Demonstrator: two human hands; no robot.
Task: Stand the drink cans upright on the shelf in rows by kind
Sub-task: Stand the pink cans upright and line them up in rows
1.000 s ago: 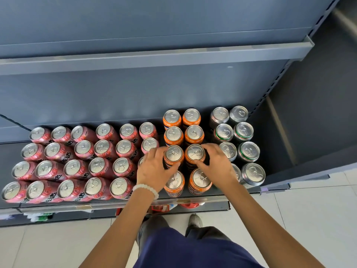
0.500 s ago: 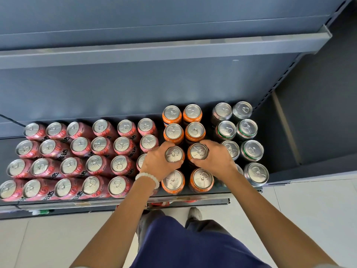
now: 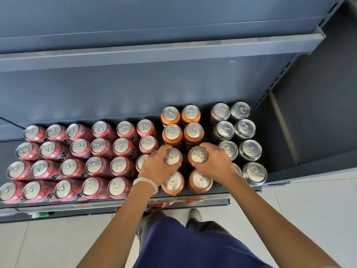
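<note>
Two columns of orange cans stand upright in the middle of the dark shelf [image 3: 195, 195]. My left hand [image 3: 154, 167] wraps the third orange can [image 3: 172, 156] of the left column. My right hand [image 3: 216, 163] wraps the third orange can [image 3: 198, 154] of the right column. Both cans stand upright in line with their columns. Several pink cans [image 3: 77, 163] fill the shelf to the left in rows. Silver cans with green rims [image 3: 239, 140] stand in two columns on the right; my right wrist hides part of one.
An upper shelf edge [image 3: 154, 53] overhangs the cans at the back. The shelf's right end panel [image 3: 286, 132] closes off the row. Light floor tiles [image 3: 309, 219] and my dark trousers and shoes lie below the front rail.
Both hands stay wrapped around the same two orange cans. The view has shifted slightly, and the cans sit a little closer into line with their columns.
</note>
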